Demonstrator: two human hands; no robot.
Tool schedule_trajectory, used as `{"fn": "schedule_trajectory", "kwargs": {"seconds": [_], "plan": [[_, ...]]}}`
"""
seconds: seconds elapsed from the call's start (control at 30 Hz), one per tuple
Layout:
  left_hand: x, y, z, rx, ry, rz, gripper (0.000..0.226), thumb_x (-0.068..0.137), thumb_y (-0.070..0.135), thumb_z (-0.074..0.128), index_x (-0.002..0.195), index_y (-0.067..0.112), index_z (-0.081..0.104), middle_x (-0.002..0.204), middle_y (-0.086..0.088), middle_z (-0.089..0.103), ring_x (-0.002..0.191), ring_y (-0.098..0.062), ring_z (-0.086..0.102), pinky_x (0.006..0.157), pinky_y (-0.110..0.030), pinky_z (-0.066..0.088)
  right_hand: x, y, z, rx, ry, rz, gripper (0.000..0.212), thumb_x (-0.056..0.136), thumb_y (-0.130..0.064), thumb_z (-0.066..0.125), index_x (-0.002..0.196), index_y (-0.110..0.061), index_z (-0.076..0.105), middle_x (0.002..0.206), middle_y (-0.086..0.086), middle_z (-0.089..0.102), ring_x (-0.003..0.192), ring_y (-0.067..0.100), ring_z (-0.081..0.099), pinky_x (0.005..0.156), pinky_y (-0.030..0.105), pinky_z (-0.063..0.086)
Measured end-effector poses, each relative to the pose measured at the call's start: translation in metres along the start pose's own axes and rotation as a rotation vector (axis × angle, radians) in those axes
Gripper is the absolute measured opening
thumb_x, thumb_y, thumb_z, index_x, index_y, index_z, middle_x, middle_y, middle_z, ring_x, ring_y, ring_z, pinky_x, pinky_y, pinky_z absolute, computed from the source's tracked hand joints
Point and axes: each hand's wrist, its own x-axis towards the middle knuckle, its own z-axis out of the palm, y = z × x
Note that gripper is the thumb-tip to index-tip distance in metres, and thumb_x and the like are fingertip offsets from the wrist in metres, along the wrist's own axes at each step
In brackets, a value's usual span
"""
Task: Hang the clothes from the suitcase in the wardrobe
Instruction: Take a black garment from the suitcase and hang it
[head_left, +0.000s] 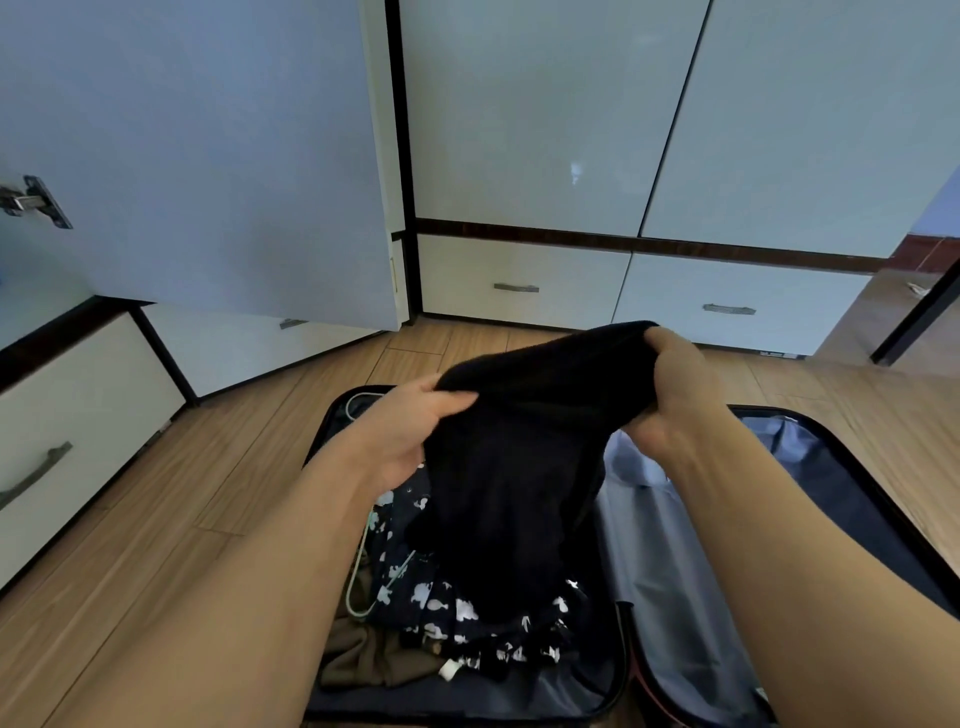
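A black garment (519, 467) hangs above the open suitcase (852, 467) on the floor. My left hand (410, 431) grips its upper left edge, thumb over the cloth. Its upper right edge is gripped by my right hand (675, 400). Under it in the left half lie a dark garment with white prints (467, 618), an olive-brown garment (369, 654) and a pale green hanger (363, 587). The right half shows grey lining. The white wardrobe (545, 130) stands ahead, one door (208, 156) swung open at the left.
White drawers with metal handles (515, 287) run along the wardrobe's base and at the left (62, 441). A wooden floor (218, 467) surrounds the suitcase. A dark door frame (914, 317) stands at the far right.
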Motion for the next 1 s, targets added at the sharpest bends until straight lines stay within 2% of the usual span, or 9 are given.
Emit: {"fn": "schedule_trajectory", "kwargs": {"seconds": [0.17,0.27,0.33,0.4,0.47,0.7,0.8,0.9,1.0], "plan": [[-0.006,0.015,0.01,-0.572,-0.095,-0.057,0.028,0.093,0.016,0.048,0.106,0.003,0.069,0.109,-0.015,0.071,0.1,-0.027,0.068,0.088,-0.04,0.051,0.002,0.019,0.0,-0.558,-0.025,-0.023,0.012,0.088,-0.014,0.063,0.078,-0.012,0.056,0.075,0.0,0.056,0.067,0.009,0.051,0.06,0.024,0.044],[-0.006,0.018,0.015,-0.719,-0.061,-0.006,0.034,0.081,0.015,0.054,0.11,0.003,0.067,0.113,-0.017,0.069,0.103,-0.031,0.066,0.092,-0.044,0.05,0.0,0.023,0.009,-0.406,-0.115,0.004,0.015,0.088,-0.023,0.065,0.089,-0.009,0.061,0.073,0.003,0.059,0.067,0.012,0.056,0.06,0.022,0.051],[-0.004,0.016,0.013,-0.783,-0.047,0.029,0.048,0.072,0.015,0.055,0.118,0.003,0.062,0.119,-0.019,0.066,0.107,-0.034,0.064,0.094,-0.046,0.049,-0.001,0.021,0.01,-0.372,-0.244,0.042,0.033,0.09,-0.041,0.06,0.098,-0.009,0.063,0.084,0.005,0.07,0.081,0.017,0.067,0.075,0.034,0.055],[-0.005,0.014,0.013,-0.73,-0.095,0.026,0.053,0.072,0.014,0.054,0.124,0.001,0.059,0.124,-0.021,0.063,0.112,-0.036,0.061,0.097,-0.048,0.048,-0.004,0.021,0.011,-0.508,-0.45,0.069,0.048,0.081,-0.053,0.064,0.113,-0.017,0.065,0.103,0.002,0.073,0.097,0.018,0.068,0.083,0.042,0.055],[-0.006,0.014,0.015,-0.596,-0.177,0.009,0.049,0.077,0.012,0.054,0.124,-0.001,0.059,0.123,-0.022,0.063,0.113,-0.036,0.061,0.095,-0.047,0.049,-0.007,0.029,0.012,-0.597,-0.518,0.029,0.039,0.082,-0.036,0.071,0.116,-0.018,0.064,0.106,0.001,0.072,0.097,0.016,0.07,0.077,0.035,0.057],[0.001,0.001,0.001,-0.145,-0.157,0.078,0.064,0.074,0.003,0.077,0.13,0.022,0.053,0.126,-0.004,0.065,0.112,-0.025,0.064,0.095,-0.048,0.051,0.003,0.006,0.008,-0.338,-0.107,-0.27,0.007,0.094,-0.018,0.06,0.096,-0.016,0.066,0.088,0.0,0.072,0.079,0.011,0.068,0.058,0.019,0.054],[-0.003,-0.004,-0.008,0.07,-0.228,0.032,0.069,0.069,-0.002,0.08,0.125,0.027,0.053,0.117,0.005,0.068,0.106,-0.013,0.066,0.088,-0.035,0.055,0.001,-0.014,0.008,-0.067,-0.105,-0.396,0.008,0.096,-0.019,0.056,0.098,-0.018,0.064,0.098,0.003,0.07,0.087,0.014,0.067,0.072,0.026,0.057],[-0.005,-0.007,-0.007,0.425,-0.16,0.032,0.026,0.083,0.006,0.071,0.106,0.018,0.067,0.087,0.007,0.073,0.069,0.001,0.061,0.064,-0.016,0.047,-0.001,-0.029,0.008,0.168,-0.129,-0.471,0.009,0.097,-0.017,0.054,0.098,-0.017,0.062,0.094,0.003,0.067,0.089,0.018,0.065,0.085,0.038,0.056],[-0.003,-0.01,-0.012,0.352,-0.018,0.074,0.01,0.094,0.017,0.058,0.092,0.017,0.068,0.087,0.002,0.074,0.08,-0.008,0.064,0.081,-0.024,0.047,0.0,-0.033,0.004,0.146,-0.101,-0.467,0.008,0.097,-0.018,0.053,0.099,-0.018,0.062,0.094,0.002,0.067,0.09,0.018,0.064,0.085,0.037,0.055]]}}
